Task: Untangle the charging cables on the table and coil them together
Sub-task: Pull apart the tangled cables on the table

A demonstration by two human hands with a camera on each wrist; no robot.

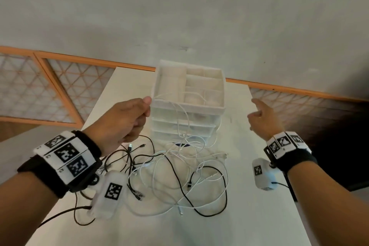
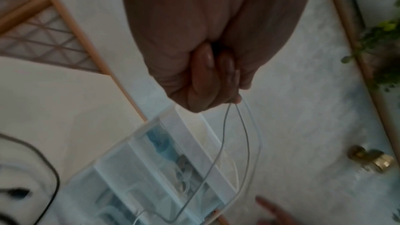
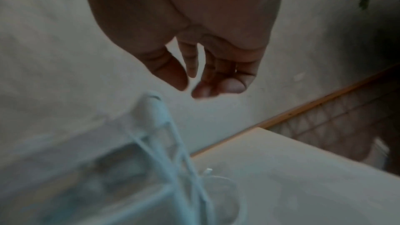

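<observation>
A tangle of black cables (image 1: 175,173) and white cables (image 1: 159,191) lies on the white table (image 1: 249,215) in the head view. My left hand (image 1: 146,106) is raised above the heap and pinches loops of a white cable (image 2: 244,133), which hang down in front of the drawer unit. In the left wrist view the curled fingers (image 2: 207,78) hold those strands. My right hand (image 1: 257,108) hovers to the right of the drawer unit with loosely spread fingers (image 3: 216,85) and holds nothing.
A white plastic drawer organiser (image 1: 188,96) with an open compartmented top stands at the table's far middle. A wall and a wooden lattice rail (image 1: 65,86) run behind the table. A brass object (image 2: 372,158) and a green plant (image 2: 381,40) show in the left wrist view.
</observation>
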